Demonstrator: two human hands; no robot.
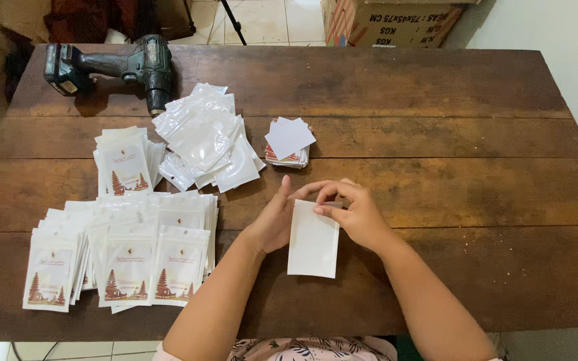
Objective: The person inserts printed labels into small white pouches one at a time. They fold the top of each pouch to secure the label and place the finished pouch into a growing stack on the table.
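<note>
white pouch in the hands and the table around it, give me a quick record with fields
surface: dark wooden plank table
left hand: against the left edge of the white pouch
right hand: fingers pinching the pouch's top edge
printed pouches: overlapping rows and a stack, left of the hands
clear plastic bags: loose heap beyond the hands
card stack: small, white card on top, right of the heap
cordless drill: lying at the far left
cardboard box: beyond the table

Small packing workshop, worn wooden table (403, 87), cordless drill (115, 67), stacked pouches (125, 247), cardboard box (396, 23)
</note>
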